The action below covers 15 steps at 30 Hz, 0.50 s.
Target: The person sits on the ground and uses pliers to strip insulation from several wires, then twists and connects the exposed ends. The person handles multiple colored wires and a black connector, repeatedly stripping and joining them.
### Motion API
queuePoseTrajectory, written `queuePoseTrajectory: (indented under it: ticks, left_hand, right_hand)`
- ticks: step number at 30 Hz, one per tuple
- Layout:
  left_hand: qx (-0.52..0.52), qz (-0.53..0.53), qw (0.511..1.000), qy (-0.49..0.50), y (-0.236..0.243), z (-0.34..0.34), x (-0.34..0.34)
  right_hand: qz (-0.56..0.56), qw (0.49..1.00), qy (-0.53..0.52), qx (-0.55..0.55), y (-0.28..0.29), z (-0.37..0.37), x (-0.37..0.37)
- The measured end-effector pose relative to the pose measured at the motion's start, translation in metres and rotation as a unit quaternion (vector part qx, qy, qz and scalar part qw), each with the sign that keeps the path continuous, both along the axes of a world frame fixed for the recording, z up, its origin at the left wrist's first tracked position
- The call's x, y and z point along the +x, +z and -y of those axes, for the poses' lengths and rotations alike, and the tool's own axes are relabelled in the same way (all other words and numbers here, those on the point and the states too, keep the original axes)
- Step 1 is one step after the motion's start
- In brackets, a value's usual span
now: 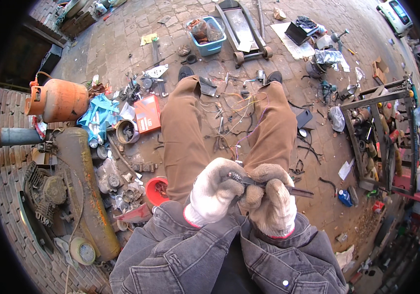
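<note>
Both hands wear soiled white work gloves and meet just above my lap. My left hand (215, 191) is closed, fingers curled round a small dark piece with a ridged, coil-like end (236, 177). Beside it, my right hand (273, 201) is closed on a thin dark flat bar (302, 192) that sticks out to the right past the glove. Whether the two pieces are joined is hidden by the fingers. Past the gloves, a tangle of thin coloured wires (237, 105) spreads between my legs, and a purple strand comes down near the hands.
An orange gas cylinder (58, 100), a rusty tank (80, 191) and a red bowl (157, 191) stand left. Ahead are a blue basket (211, 47) and a trolley jack (242, 32). At right, a phone (304, 118) lies by a metal frame (376, 100). Black tubing scraps (309, 147) litter the paving.
</note>
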<state>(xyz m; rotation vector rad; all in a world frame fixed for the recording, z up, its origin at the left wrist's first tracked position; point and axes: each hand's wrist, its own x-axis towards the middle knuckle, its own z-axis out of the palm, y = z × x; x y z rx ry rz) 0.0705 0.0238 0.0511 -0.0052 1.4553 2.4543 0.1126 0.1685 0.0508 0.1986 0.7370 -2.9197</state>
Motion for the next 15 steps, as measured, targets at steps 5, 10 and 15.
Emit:
queuePoseTrajectory:
  ticks: [5, 10, 15]
  left_hand:
    - [-0.021, -0.004, 1.0, -0.023, 0.001, 0.007, -0.005]
    - [-0.053, -0.024, 0.99, -0.125, 0.0, 0.02, -0.004]
    - [-0.095, -0.102, 0.985, -0.101, -0.005, 0.021, -0.007]
  right_hand:
    - [-0.195, 0.964, -0.072, 0.166, 0.001, -0.003, -0.011]
    - [-0.071, 0.872, -0.186, 0.447, 0.017, -0.002, -0.017]
    - [-0.213, 0.82, -0.132, 0.515, 0.023, -0.012, -0.032]
